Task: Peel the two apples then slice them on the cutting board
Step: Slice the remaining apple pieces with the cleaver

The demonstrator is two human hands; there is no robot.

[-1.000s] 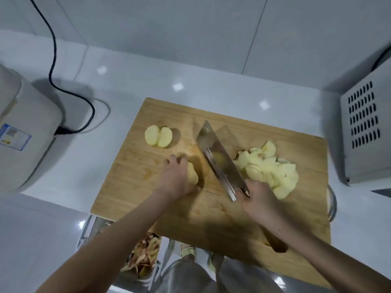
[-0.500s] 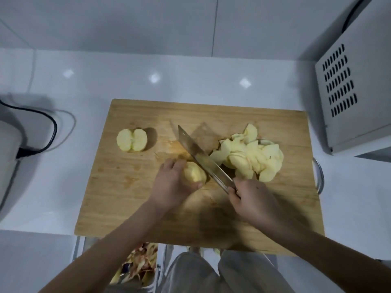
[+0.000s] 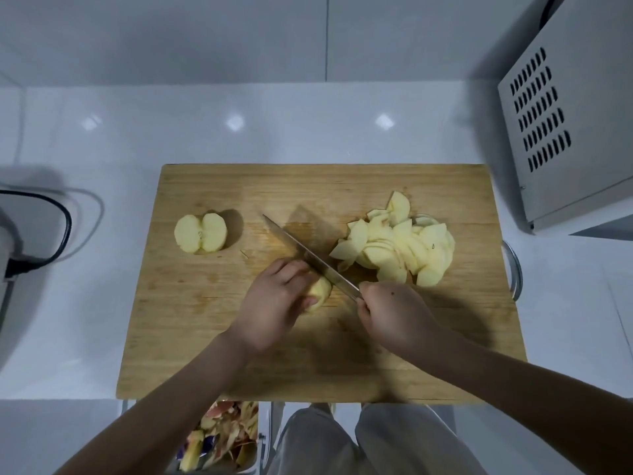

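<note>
Left grip (image 3: 274,305): curled over the apple piece (image 3: 320,291), pinning it to the board (image 3: 205,337) so it can't roll.
Right grip (image 3: 394,313): clenched round the knife (image 3: 301,252) handle. The blade runs up and left from it and sits against the piece beside my left fingers, placed, I judge, for a thin slice.
Slices (image 3: 397,248): heaped just beyond my right grip, out of the blade's way.
Half apple (image 3: 201,233): well left of my left grip, waiting.
Change: half a second ago the blade showed more flat. Now it's nearer upright and closer to my fingers.
</note>
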